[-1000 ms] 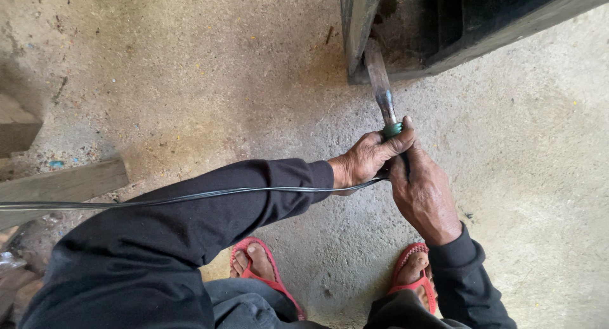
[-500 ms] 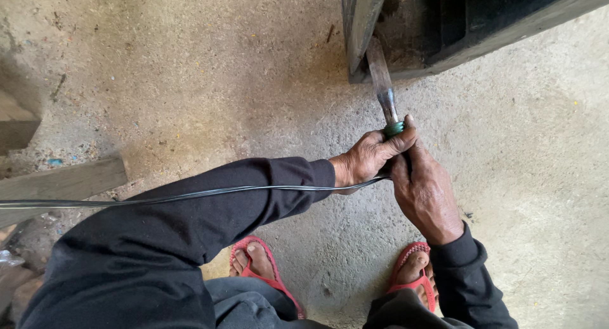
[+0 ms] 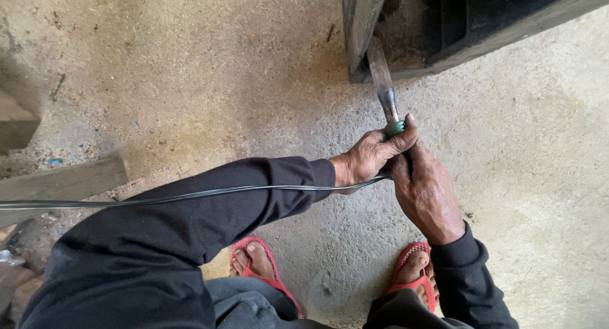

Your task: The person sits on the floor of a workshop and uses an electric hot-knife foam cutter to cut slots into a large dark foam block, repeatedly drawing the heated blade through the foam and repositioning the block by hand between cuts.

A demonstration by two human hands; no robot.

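**Both hands on the tool**

I see my left hand (image 3: 371, 159) and right hand (image 3: 425, 189) clenched together around a tool (image 3: 384, 88), its tip under the dark frame (image 3: 457, 31); a black cable (image 3: 190, 194) crosses my left sleeve, planks (image 3: 60, 182) lie left

A rough outdoor or open-sided work yard, like a small repair or building workshop. The ground is bare concrete floor (image 3: 190, 69), stained, pitted and dusted with grit and small flecks of debris. At the top edge a heavy dark metal frame (image 3: 469, 25), dirty and caked with dust, rests on the floor. At the left edge lie weathered wooden planks (image 3: 63, 180), with scraps and rubble beside them near the lower left corner. A thin black cable (image 3: 158, 196) stretches across from the left edge. The person stands here in red open sandals (image 3: 415, 281), not work boots, which suggests an informal, small-scale workplace.
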